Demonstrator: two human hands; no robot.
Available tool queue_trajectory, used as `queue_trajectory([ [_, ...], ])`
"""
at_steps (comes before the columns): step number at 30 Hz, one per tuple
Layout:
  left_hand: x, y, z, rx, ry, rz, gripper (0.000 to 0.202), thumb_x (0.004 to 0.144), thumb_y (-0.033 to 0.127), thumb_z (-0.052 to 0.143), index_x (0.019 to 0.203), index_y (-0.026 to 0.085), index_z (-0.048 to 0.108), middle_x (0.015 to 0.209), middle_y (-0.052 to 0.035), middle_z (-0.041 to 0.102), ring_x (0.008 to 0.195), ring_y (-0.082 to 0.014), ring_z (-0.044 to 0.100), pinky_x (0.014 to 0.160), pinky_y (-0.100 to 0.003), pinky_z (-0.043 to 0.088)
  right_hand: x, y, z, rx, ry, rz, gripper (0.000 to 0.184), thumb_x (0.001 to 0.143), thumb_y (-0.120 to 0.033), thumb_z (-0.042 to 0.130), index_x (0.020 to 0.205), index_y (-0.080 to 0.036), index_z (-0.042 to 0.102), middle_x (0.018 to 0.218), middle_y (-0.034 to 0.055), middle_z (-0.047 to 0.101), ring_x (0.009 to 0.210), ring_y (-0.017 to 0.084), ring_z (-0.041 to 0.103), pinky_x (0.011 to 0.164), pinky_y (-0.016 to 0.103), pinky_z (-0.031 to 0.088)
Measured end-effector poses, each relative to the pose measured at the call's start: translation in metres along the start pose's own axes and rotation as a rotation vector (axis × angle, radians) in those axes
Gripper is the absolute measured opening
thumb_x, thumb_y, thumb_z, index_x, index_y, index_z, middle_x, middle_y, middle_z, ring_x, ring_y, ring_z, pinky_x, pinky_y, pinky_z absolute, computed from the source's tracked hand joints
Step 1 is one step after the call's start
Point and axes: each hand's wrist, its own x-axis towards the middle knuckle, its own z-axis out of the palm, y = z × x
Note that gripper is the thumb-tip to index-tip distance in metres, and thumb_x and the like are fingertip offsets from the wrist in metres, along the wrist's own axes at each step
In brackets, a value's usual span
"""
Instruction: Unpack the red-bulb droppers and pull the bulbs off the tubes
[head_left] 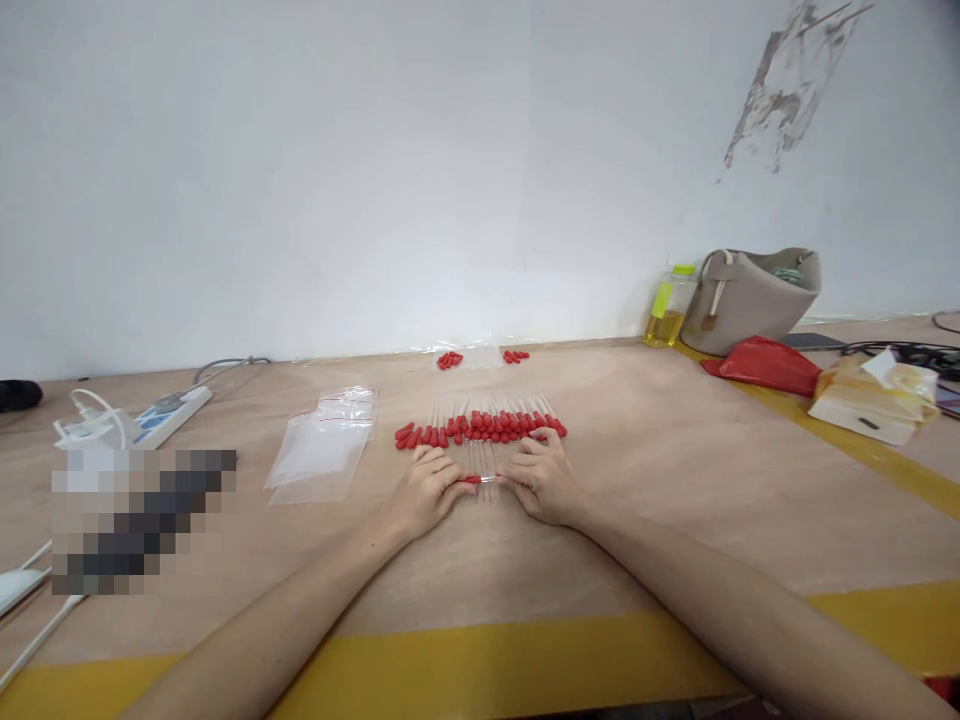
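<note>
The left hand [429, 492] pinches the red-bulb end of a dropper [478, 480] in its grip, the right hand [544, 485] pinching the glass end (both low on the surface [675, 480]). Just beyond lies a row of droppers [480, 428], with clear bags [322, 448] further left.

No text, brand or number can be read here. The bottle [670, 305] near the wall has a yellow-green label, but its print is too small to make out. The pale packet [874, 400] on the right of the table also shows no legible print.
</note>
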Motion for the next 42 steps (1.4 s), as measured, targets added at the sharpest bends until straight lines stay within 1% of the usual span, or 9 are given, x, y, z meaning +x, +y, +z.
queue_trajectory([
  [9, -0.003, -0.002, 0.000, 0.043, -0.005, 0.028, 0.022, 0.085, 0.034, 0.048, 0.077, 0.017, 0.061, 0.067, -0.0024, 0.059, 0.070, -0.0153, 0.049, 0.071, -0.032, 0.034, -0.001, -0.003, -0.003, 0.021, -0.031, 0.016, 0.024, 0.085, -0.030, 0.046, 0.072, -0.021, 0.064, 0.056, -0.0012, 0.058, 0.066, 0.013, 0.042, 0.083, 0.037, 0.022],
  [14, -0.011, -0.007, -0.005, -0.010, 0.003, -0.053, 0.022, 0.086, 0.031, 0.046, 0.080, 0.018, 0.063, 0.070, -0.0034, 0.060, 0.071, -0.0157, 0.052, 0.070, -0.030, 0.039, -0.003, 0.002, -0.006, 0.045, -0.045, 0.062, 0.025, 0.086, -0.029, 0.045, 0.072, -0.021, 0.065, 0.057, 0.0000, 0.059, 0.067, 0.013, 0.043, 0.083, 0.036, 0.023],
  [16, -0.013, -0.016, -0.012, -0.069, 0.073, -0.177, 0.022, 0.085, 0.032, 0.046, 0.083, 0.019, 0.064, 0.075, -0.0042, 0.063, 0.072, -0.0155, 0.055, 0.069, -0.028, 0.042, -0.004, 0.007, -0.007, 0.045, -0.026, 0.140, 0.025, 0.086, -0.027, 0.044, 0.073, -0.020, 0.064, 0.060, 0.0005, 0.060, 0.066, 0.013, 0.044, 0.081, 0.035, 0.024],
  [21, -0.013, -0.049, -0.032, -0.131, 0.323, -0.659, 0.031, 0.080, 0.038, 0.046, 0.095, 0.018, 0.065, 0.094, -0.0062, 0.064, 0.086, -0.0189, 0.059, 0.072, -0.028, 0.047, -0.004, 0.011, -0.007, 0.019, -0.001, 0.249, 0.020, 0.085, -0.023, 0.043, 0.085, -0.020, 0.063, 0.071, 0.0021, 0.064, 0.069, 0.014, 0.048, 0.077, 0.033, 0.026],
  [24, -0.015, -0.071, -0.035, -0.100, 0.294, -0.855, 0.035, 0.078, 0.033, 0.045, 0.103, 0.017, 0.063, 0.101, -0.0087, 0.061, 0.088, -0.0197, 0.059, 0.077, -0.030, 0.046, -0.003, 0.008, -0.007, -0.004, 0.009, 0.271, 0.017, 0.082, -0.020, 0.044, 0.086, -0.019, 0.060, 0.071, 0.0022, 0.064, 0.067, 0.014, 0.049, 0.075, 0.032, 0.026],
  [27, -0.018, -0.088, -0.031, -0.102, 0.220, -0.959, 0.037, 0.077, 0.029, 0.044, 0.107, 0.016, 0.060, 0.102, -0.0091, 0.061, 0.084, -0.0188, 0.060, 0.078, -0.030, 0.046, -0.002, 0.006, -0.006, -0.036, 0.002, 0.258, 0.011, 0.078, -0.019, 0.047, 0.077, -0.018, 0.058, 0.064, 0.0005, 0.062, 0.064, 0.013, 0.049, 0.075, 0.032, 0.026],
  [31, -0.020, -0.097, -0.025, -0.102, 0.182, -0.965, 0.040, 0.074, 0.035, 0.048, 0.108, 0.015, 0.056, 0.089, -0.0069, 0.065, 0.075, -0.0180, 0.062, 0.072, -0.029, 0.048, -0.002, 0.006, -0.002, -0.045, 0.002, 0.189, 0.014, 0.079, -0.018, 0.046, 0.073, -0.018, 0.058, 0.066, 0.0010, 0.063, 0.065, 0.013, 0.048, 0.078, 0.033, 0.026],
  [34, -0.019, -0.096, -0.023, -0.100, 0.141, -0.944, 0.034, 0.073, 0.037, 0.050, 0.098, 0.016, 0.058, 0.083, -0.0057, 0.066, 0.076, -0.0188, 0.062, 0.072, -0.028, 0.047, -0.001, 0.003, -0.001, -0.019, -0.026, 0.158, 0.015, 0.079, -0.021, 0.047, 0.078, -0.020, 0.062, 0.072, 0.0023, 0.065, 0.069, 0.014, 0.048, 0.081, 0.035, 0.025],
  [42, -0.017, -0.086, -0.029, -0.052, 0.095, -0.895, 0.029, 0.076, 0.041, 0.045, 0.087, 0.019, 0.061, 0.085, -0.0045, 0.067, 0.076, -0.0194, 0.060, 0.071, -0.030, 0.044, 0.001, -0.005, -0.011, -0.003, -0.173, 0.144, 0.035, 0.076, -0.047, 0.053, 0.099, -0.022, 0.062, 0.090, 0.0053, 0.065, 0.085, 0.020, 0.051, 0.088, 0.041, 0.023],
])
